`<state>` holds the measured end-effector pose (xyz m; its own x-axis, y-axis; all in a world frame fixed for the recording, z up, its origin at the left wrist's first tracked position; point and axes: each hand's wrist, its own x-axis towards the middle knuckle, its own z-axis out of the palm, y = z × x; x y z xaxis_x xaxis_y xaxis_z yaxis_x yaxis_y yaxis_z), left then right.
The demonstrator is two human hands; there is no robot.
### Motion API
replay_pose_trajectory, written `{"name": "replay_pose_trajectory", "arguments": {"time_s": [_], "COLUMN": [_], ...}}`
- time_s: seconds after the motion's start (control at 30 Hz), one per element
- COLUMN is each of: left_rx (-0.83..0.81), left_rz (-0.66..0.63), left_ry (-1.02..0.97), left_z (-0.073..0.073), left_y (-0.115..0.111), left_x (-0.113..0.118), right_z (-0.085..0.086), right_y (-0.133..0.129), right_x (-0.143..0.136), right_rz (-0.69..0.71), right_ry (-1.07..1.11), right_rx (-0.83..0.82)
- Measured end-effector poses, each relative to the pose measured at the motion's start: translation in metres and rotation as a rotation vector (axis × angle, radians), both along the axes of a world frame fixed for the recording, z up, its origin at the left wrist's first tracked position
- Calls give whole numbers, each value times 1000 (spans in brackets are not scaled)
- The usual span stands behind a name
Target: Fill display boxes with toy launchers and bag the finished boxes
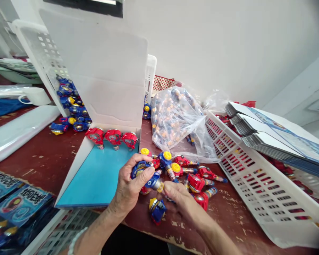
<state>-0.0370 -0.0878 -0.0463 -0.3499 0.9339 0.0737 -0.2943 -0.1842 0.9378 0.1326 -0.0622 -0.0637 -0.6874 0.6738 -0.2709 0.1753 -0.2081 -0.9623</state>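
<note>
My left hand (129, 186) is closed round a blue plastic toy with a round head (138, 169), thumb across its front. My right hand (179, 196) pinches the end of the silver-and-yellow tube (157, 185) that sticks out of the toy; its fingertips are partly hidden. Behind both hands lies a loose pile of red toys (196, 182) and blue toys (166, 161) with tube handles. Nearer me, a blue toy with a yellow top (157, 209) rests on the table. Left of my hands, an opened box with a bright blue inside (95, 177) holds three red toys (113, 137) along its back edge.
A clear bag of tube parts (175, 120) stands behind the pile. At right, a white slotted basket (255, 191) carries stacked folded cards (271, 138). Blue toys (71, 102) spill from another basket at left, near a white mug (35, 96) and a plastic roll (23, 131).
</note>
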Motion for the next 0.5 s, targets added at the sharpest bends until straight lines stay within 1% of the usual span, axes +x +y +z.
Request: {"name": "replay_pose_trajectory", "arguments": {"time_s": [0.03,0.07,0.1,0.13,0.2,0.23,0.27,0.3,0.33,0.4,0.43,0.47,0.5], "left_rx": [14,15,7,-6,-40,-52,-59,-55,-40,14,36,41,29], "left_rz": [-20,-38,-46,-41,-15,-8,-12,-24,-41,-54,-48,-35,-22], "left_ry": [13,13,2,-18,-69,-90,-103,-105,-91,-35,-13,-10,-29], "left_z": [0,0,-1,-1,-3,-4,-5,-6,-7,-9,-10,-10,-11], "left_y": [1,3,5,6,9,9,9,9,8,8,9,10,11], "left_x": [-1,-2,-4,-4,-5,-5,-5,-5,-4,-4,-3,-2,-1], "right_z": [4,8,12,15,19,19,18,16,13,10,10,11,13], "right_y": [2,3,4,3,1,0,0,0,2,6,9,12,14], "right_x": [1,2,3,3,1,1,0,0,1,3,4,4,5], "right_rz": [50,69,66,34,-87,-142,-183,-193,-168,-50,-13,-10,-38], "right_ry": [41,56,50,31,-41,-81,-104,-104,-78,13,45,48,25], "right_rx": [-182,-272,-253,-136,249,406,473,424,276,-105,-203,-183,-49]}}
